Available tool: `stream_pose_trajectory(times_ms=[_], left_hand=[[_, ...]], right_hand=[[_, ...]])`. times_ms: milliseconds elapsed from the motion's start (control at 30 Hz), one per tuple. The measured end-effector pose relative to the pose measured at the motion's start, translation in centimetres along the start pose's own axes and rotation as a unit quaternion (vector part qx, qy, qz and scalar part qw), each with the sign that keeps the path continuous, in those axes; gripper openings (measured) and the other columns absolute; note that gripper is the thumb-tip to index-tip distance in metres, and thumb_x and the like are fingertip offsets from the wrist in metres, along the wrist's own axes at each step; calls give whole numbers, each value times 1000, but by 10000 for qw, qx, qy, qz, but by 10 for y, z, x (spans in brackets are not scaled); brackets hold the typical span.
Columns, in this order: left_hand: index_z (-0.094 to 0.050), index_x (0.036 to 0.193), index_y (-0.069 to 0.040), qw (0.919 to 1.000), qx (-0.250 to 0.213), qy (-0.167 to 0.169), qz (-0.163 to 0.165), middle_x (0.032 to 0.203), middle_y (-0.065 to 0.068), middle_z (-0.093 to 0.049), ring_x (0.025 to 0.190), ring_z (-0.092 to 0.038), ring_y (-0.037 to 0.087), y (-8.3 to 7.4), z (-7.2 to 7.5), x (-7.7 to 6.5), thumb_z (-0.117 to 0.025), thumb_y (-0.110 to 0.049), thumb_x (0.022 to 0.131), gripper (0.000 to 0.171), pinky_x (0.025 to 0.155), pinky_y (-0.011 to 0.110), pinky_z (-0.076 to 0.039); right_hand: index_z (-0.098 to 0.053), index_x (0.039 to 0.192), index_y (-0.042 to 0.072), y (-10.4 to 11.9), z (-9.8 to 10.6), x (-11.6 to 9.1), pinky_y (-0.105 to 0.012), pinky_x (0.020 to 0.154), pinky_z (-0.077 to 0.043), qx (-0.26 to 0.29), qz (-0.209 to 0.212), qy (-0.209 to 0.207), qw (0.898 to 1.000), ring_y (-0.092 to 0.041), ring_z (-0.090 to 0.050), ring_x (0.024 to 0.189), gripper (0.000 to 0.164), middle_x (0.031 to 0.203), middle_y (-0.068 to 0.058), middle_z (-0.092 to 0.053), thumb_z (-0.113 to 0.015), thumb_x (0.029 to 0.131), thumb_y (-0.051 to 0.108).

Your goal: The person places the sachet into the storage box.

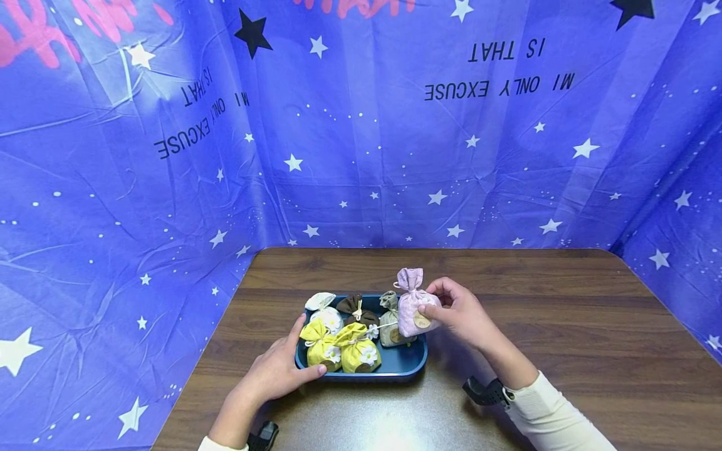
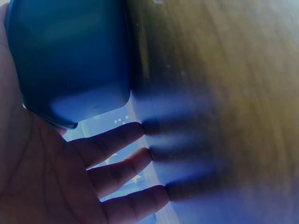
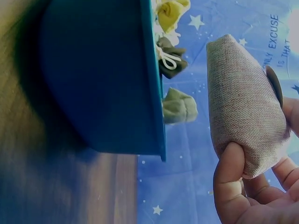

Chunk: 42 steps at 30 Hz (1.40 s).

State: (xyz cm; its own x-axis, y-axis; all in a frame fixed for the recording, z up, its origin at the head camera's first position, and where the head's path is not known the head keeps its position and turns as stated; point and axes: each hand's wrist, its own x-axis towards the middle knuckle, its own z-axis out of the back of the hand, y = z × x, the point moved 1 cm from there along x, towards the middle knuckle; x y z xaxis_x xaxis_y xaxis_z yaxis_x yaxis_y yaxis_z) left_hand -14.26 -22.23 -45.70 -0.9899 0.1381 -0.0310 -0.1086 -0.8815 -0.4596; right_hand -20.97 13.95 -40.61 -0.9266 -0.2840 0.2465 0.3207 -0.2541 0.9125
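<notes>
My right hand [image 1: 465, 313] pinches a pink drawstring sachet [image 1: 410, 314] between thumb and fingers, above the right end of a dark blue tray [image 1: 403, 369]. In the right wrist view the sachet [image 3: 245, 102] is clear of the tray [image 3: 103, 74], its woven base showing. My left hand [image 1: 276, 369] rests at the tray's front left corner, thumb along the front rim; three extended fingers show apart from the tray in the left wrist view. Inside the tray are two yellow sachets [image 1: 355, 358], a white sachet [image 1: 323, 316], a brown sachet [image 1: 359, 308] and a grey-green sachet [image 1: 389, 326].
A brown wood-grain table [image 1: 564, 313] carries the tray near its front middle. Blue curtains [image 1: 383, 156] with stars and lettering hang behind and at both sides. Black bands [image 1: 486, 389] sit on the wrists.
</notes>
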Motion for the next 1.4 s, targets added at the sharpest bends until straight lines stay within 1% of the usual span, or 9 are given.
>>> stream_pose_trajectory(times_ms=[167,367,567,633,833,967,1133,1400], left_hand=[[-17,160,-18,10000,-13,13,7,136,28,-54,126,-51,42,1,0,0,-72,-68,75,113,95,62,-44],[-17,160,-17,10000,6,-7,-32,135,28,-54,126,-51,43,1,0,0,-73,-67,75,113,94,62,-44],[-17,160,-17,10000,-11,22,-12,136,28,-54,126,-51,43,2,-1,1,-72,-68,76,113,94,62,-43],[-17,160,-17,10000,-19,33,-4,136,28,-54,126,-51,43,2,-1,1,-72,-68,75,113,95,62,-43],[-17,160,-17,10000,12,27,16,135,28,-55,125,-52,42,1,0,1,-72,-69,75,114,94,62,-44],[-17,160,-17,10000,16,18,23,135,28,-55,125,-52,42,0,0,0,-73,-69,75,114,93,62,-44],[-16,160,-18,10000,-37,75,43,137,28,-53,127,-50,42,0,0,0,-72,-69,75,114,95,62,-43],[-17,160,-18,9999,-69,89,58,138,28,-53,128,-49,42,1,0,1,-73,-68,75,113,97,61,-42]], right_hand=[[-61,100,0,2,-7,-3,-24,61,-47,-75,-35,70,9999,-14,-57,74,27,85,-6,-61,-79,82,7],[-62,97,4,1,-16,-3,-25,61,-48,-341,27,201,9992,-16,-59,75,25,85,-5,-62,-80,81,9],[-62,97,11,0,-25,-4,-27,63,-48,-620,70,314,9976,-25,-61,79,24,86,-1,-63,-80,81,12],[-62,97,12,1,-28,-5,-28,63,-49,-649,74,346,9973,-26,-61,80,24,87,-1,-63,-81,81,13],[-62,94,16,4,-35,-6,-27,63,-48,-954,188,417,9944,-17,-59,77,25,83,4,-62,-82,80,13],[-62,92,18,5,-39,-6,-27,63,-45,-1165,391,429,9915,-16,-55,75,25,79,7,-59,-82,78,13],[-63,91,20,2,-46,-6,-27,64,-44,-1401,640,442,9871,-14,-54,75,25,80,10,-58,-83,78,14],[-61,90,20,1,-59,-7,-26,61,-45,-1726,795,534,9803,-9,-53,73,26,83,9,-56,-83,78,14]])
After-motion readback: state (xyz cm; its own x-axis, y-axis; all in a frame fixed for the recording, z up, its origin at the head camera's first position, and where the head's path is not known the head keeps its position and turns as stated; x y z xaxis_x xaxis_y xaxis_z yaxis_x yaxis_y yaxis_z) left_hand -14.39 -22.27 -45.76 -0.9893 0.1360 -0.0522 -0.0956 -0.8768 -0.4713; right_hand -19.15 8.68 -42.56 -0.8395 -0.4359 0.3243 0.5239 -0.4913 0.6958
